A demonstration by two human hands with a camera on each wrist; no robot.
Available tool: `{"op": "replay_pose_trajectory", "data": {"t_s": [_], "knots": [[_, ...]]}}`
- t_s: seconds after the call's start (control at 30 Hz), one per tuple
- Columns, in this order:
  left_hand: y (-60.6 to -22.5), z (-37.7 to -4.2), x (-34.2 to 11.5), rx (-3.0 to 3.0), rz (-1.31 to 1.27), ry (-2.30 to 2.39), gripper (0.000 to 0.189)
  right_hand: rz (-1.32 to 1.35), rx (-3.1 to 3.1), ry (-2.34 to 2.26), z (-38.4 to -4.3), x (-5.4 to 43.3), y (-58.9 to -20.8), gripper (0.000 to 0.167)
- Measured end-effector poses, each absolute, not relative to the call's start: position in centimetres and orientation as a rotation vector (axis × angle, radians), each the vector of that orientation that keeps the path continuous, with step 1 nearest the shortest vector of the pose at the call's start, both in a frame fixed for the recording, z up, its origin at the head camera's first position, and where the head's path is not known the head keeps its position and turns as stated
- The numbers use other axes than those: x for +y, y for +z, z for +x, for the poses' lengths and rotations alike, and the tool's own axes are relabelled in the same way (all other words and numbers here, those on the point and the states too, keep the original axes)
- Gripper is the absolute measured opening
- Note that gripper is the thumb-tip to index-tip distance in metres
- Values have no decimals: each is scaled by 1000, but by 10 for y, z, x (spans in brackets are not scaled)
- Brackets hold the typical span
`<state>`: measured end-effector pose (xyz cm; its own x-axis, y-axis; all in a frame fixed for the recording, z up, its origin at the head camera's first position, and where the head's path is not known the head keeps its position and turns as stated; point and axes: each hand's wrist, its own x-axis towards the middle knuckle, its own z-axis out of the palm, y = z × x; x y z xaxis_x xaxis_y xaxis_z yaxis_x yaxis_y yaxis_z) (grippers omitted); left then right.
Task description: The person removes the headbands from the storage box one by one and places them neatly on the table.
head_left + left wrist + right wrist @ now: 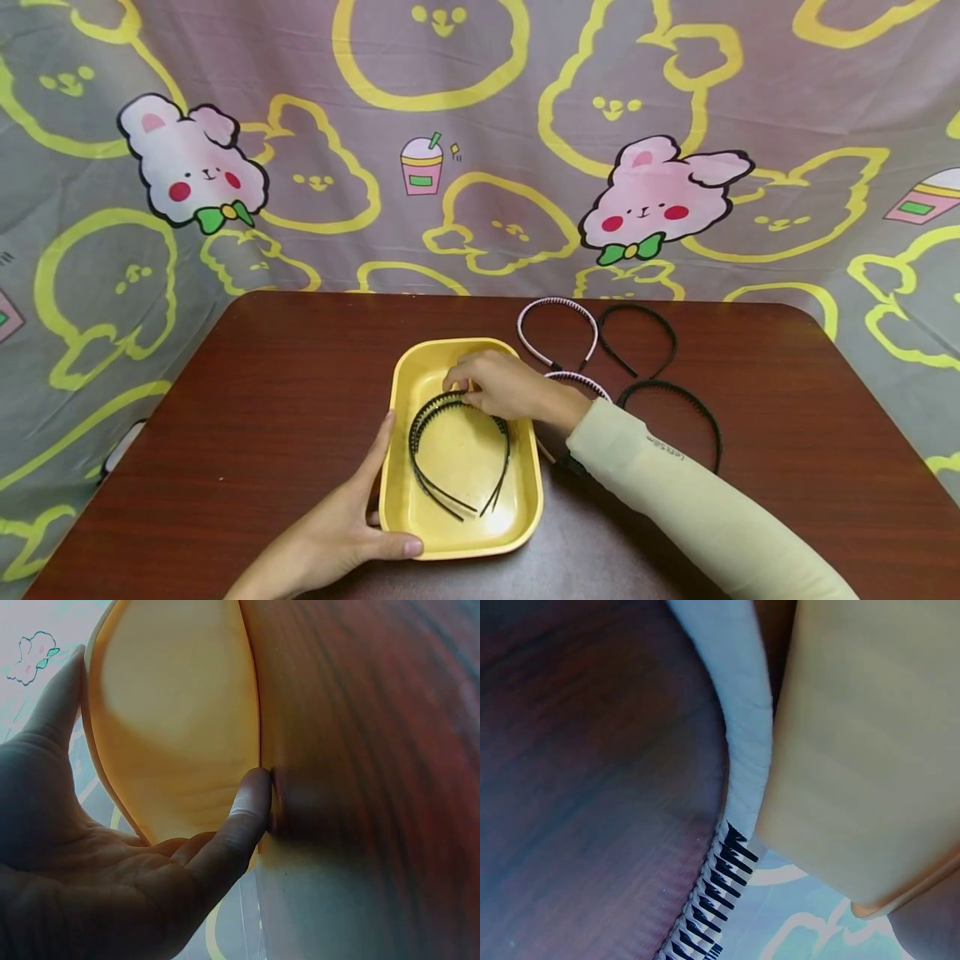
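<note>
My left hand (333, 521) holds the yellow plastic tray (401, 533) at its near left corner, the thumb by the front rim and the fingers along the left wall. In the left wrist view that hand (150, 881) spans the tray's outer wall (180, 712). Inside the tray lie two overlapping black toothed headbands (417, 467), their open ends towards me. My right hand (498, 385) reaches over the tray and pinches a black headband at the top of its arch. In the right wrist view only a bit of the right hand (934, 922) shows at the lower right corner.
Right of the tray, on the brown table (285, 417), lie a pale pink headband (520, 321), a black headband (667, 321) and a larger black headband (712, 417). Another pale pink headband (592, 383) is partly hidden under the right forearm. A patterned curtain (487, 142) hangs behind.
</note>
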<state>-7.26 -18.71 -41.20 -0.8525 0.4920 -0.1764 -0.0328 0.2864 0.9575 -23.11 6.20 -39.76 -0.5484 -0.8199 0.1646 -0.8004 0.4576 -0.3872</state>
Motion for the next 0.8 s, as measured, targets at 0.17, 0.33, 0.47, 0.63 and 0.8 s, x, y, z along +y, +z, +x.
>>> {"op": "replay_pose_trajectory", "data": {"t_s": [0.17,0.33,0.47,0.63,0.8], "knots": [[-413,-72,-187,2128,419,1590,137,-1488,2632,-702,-233,63,-397,20],[-412,-72,-187,2136,425,1588,137,-1482,2610,-736,-234,63,-395,20],[-412,-72,-187,2143,428,1584,136,-1463,2597,-750,-235,63,-393,20],[-412,-71,-186,2131,420,1590,136,-1445,2581,-756,-236,64,-389,21],[-412,-70,-186,2078,408,1624,135,-1438,2570,-784,-236,67,-384,26]]}}
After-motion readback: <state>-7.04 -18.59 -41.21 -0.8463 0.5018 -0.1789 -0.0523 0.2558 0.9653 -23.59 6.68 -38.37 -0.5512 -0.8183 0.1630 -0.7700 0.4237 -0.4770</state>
